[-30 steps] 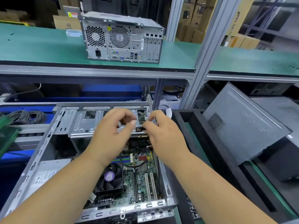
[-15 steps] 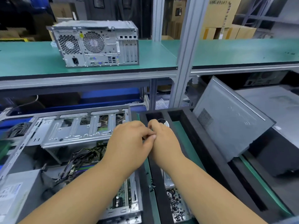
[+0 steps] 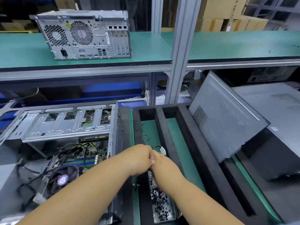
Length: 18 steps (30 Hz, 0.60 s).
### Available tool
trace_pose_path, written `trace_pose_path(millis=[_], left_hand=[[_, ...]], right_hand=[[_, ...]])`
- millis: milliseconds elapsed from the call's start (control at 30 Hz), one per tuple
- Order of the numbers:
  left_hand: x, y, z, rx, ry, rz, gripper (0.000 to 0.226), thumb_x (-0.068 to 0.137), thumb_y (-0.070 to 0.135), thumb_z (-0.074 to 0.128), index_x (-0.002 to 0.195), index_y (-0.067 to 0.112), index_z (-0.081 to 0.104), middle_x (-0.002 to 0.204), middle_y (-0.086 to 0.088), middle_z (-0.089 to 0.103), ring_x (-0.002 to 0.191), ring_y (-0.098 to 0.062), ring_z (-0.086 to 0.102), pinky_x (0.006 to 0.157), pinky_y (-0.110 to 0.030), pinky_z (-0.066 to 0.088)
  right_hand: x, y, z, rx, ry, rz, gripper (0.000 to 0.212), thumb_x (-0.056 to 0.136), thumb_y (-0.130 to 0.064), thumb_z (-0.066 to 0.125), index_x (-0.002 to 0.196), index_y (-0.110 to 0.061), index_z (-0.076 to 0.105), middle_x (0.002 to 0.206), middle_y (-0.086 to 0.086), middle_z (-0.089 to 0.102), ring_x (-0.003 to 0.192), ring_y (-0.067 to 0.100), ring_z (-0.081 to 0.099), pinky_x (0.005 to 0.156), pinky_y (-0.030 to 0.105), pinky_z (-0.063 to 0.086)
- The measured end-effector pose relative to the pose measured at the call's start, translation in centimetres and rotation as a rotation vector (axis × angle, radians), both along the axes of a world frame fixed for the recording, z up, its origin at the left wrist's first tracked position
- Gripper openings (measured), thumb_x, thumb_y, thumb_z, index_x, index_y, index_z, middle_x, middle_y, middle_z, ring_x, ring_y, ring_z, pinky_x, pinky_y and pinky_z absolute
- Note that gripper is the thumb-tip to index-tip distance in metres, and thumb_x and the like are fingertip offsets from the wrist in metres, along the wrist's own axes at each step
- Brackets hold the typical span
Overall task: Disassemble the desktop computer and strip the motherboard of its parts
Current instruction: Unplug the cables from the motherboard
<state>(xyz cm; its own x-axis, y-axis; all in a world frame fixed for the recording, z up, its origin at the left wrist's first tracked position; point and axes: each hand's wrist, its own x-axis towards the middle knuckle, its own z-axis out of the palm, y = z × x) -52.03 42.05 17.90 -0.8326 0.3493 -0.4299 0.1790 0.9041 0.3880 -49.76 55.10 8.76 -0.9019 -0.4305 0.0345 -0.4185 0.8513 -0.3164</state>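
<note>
Desktop computer [image 3: 65, 143] lies open on its side to the left of the joined hands, its lid off; inside it show the motherboard [image 3: 84, 158] with its memory slots, the round cooler fan [image 3: 62, 179] nearer the person, loose black cables [image 3: 48, 159] and the silver drive cage [image 3: 65, 125] across the far end. In the head view, the only view given, the left hand [image 3: 138, 159] and the right hand [image 3: 160, 163] meet knuckle to knuckle over the black foam divider tray [image 3: 191, 143], both with fingers curled inward; a small part [image 3: 161, 151] with a thin black lead and a pale tag peeps out just beyond the fingertips, and it seems pinched between them, though which hand truly has it I cannot tell. My reading is that a small piece freed from the case is being sorted or pulled apart over the tray. To do this well, keep the hands low over the green-floored compartment, work the lead loose with fingertips and not by tugging, and drop it into its own slot. Directly beneath the right wrist sits a metal dish of dark screws [image 3: 160, 203]; a careless elbow could scatter it. To the right of the hands the grey side panel [image 3: 227, 117] leans tilted against the tray's edge and could slide if knocked. Well beyond the hands, on the green upper shelf [image 3: 243, 44], a second closed computer tower [image 3: 84, 36] stands with its rear ports facing the person, and cardboard boxes [image 3: 224, 12] are stacked behind the upright post [image 3: 181, 51].
</note>
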Motion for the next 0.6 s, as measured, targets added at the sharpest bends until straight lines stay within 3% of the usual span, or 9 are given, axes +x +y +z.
trace_pose_path(millis=[100,233,267,333,400,467,600], left_hand=[[-0.5,-0.3,-1.1,-0.023,0.089,0.095,0.009,0.096,0.022,0.048,0.095,0.019,0.056,0.101,-0.003,0.058,0.086,-0.022,0.059,0.075,-0.035,0.048],[-1.3,-0.5,-1.8,-0.01,0.159,0.203,0.015,0.1,0.026,0.039,0.1,0.016,0.051,0.099,-0.004,0.053,0.079,-0.021,0.055,0.066,-0.033,0.041],[-1.5,-0.5,-2.0,-0.017,0.173,0.213,0.019,0.101,0.028,0.037,0.1,0.015,0.05,0.099,-0.004,0.053,0.078,-0.02,0.054,0.066,-0.034,0.04],[-1.7,-0.3,-2.2,-0.052,0.2,0.208,0.024,0.102,0.029,0.033,0.101,0.013,0.051,0.096,-0.004,0.052,0.078,-0.021,0.052,0.066,-0.032,0.038],[-1.7,-0.2,-2.4,-0.104,0.226,0.165,0.027,0.102,0.028,0.032,0.096,0.011,0.052,0.084,-0.001,0.049,0.076,-0.02,0.049,0.063,-0.031,0.036],[-1.9,-0.2,-2.5,-0.107,0.231,0.174,0.029,0.101,0.029,0.036,0.082,0.013,0.051,0.072,0.002,0.046,0.068,-0.017,0.046,0.055,-0.028,0.032],[-2.2,-0.1,-2.4,-0.084,0.25,0.205,0.042,0.096,0.044,0.046,0.069,0.013,0.054,0.062,-0.001,0.048,0.058,-0.018,0.045,0.05,-0.028,0.033]], right_hand=[[-1.4,1.1,-0.7,0.003,0.006,-0.039,0.029,0.086,-0.001,0.052,0.11,-0.015,0.056,0.106,0.002,0.043,0.088,0.025,0.051,0.067,0.035,0.041],[-4.9,2.3,-0.8,-0.326,0.005,-0.28,0.015,0.094,-0.009,0.055,0.102,-0.012,0.067,0.102,0.001,0.051,0.089,0.019,0.056,0.078,0.029,0.046],[-5.8,2.4,-0.6,-0.426,-0.015,-0.343,0.017,0.094,-0.008,0.056,0.105,-0.014,0.068,0.104,-0.001,0.052,0.092,0.016,0.057,0.079,0.021,0.045],[-7.2,2.2,-0.4,-0.561,-0.165,-0.42,0.037,0.094,-0.006,0.057,0.129,-0.017,0.057,0.123,-0.001,0.049,0.11,0.014,0.057,0.087,0.011,0.041],[-7.7,1.8,-0.9,-0.514,-0.378,-0.449,0.068,0.094,-0.013,0.061,0.152,-0.017,0.026,0.146,0.005,0.033,0.119,0.019,0.052,0.095,0.024,0.044],[-7.3,1.5,-1.4,-0.368,-0.477,-0.464,0.083,0.094,-0.024,0.063,0.156,-0.021,0.008,0.151,0.006,0.024,0.103,0.018,0.052,0.084,0.028,0.045],[-5.5,1.7,-2.5,-0.347,-0.48,-0.455,0.074,0.094,-0.03,0.059,0.154,-0.025,0.016,0.151,0.003,0.025,0.091,0.015,0.055,0.077,0.029,0.048]])
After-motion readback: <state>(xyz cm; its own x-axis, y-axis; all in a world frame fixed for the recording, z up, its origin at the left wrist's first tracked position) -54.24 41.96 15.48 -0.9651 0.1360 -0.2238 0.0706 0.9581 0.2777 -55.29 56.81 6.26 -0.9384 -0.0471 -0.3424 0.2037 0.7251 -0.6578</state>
